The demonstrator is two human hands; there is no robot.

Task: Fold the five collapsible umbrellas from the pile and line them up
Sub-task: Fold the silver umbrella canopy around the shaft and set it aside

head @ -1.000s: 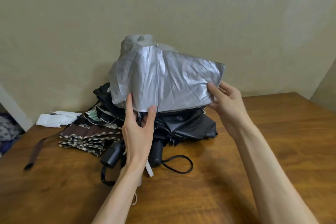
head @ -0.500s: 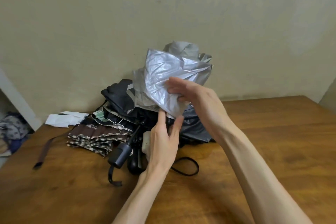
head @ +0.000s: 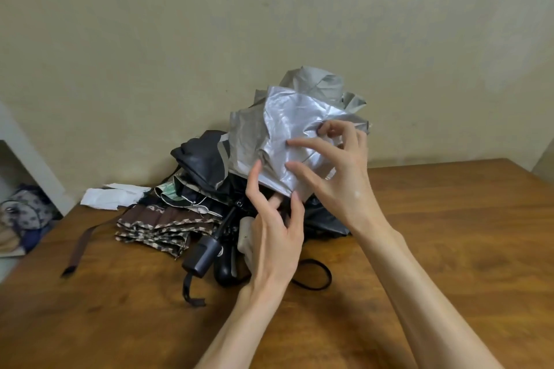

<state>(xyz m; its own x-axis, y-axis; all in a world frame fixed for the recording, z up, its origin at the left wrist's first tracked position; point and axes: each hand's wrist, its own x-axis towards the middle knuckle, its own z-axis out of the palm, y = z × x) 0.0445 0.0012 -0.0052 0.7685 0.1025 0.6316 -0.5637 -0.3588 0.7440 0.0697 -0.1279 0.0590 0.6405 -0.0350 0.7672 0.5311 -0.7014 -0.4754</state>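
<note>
A silver umbrella (head: 281,126) with crumpled canopy is held up above the pile at the back of the wooden table (head: 449,234). My left hand (head: 275,228) grips it from below, fingers around the lower edge of the fabric and the stem; its beige handle (head: 245,234) shows by my palm. My right hand (head: 338,171) pinches a fold of the silver cloth at its right side, other fingers spread over it. Under it lie a black umbrella (head: 207,159), a brown checked umbrella (head: 156,228) and other dark ones with black handles (head: 202,255).
The pile leans near the beige wall (head: 209,39). White paper (head: 111,195) lies left of the pile. A brown strap (head: 81,246) trails to the left, and a black wrist loop (head: 317,275) lies in front. Bags (head: 21,219) sit on the floor past the table's left edge.
The silver canopy, spread flat a second ago, has been gathered into a crumpled bundle. My right hand moved in from the right edge onto the front of the fabric.
</note>
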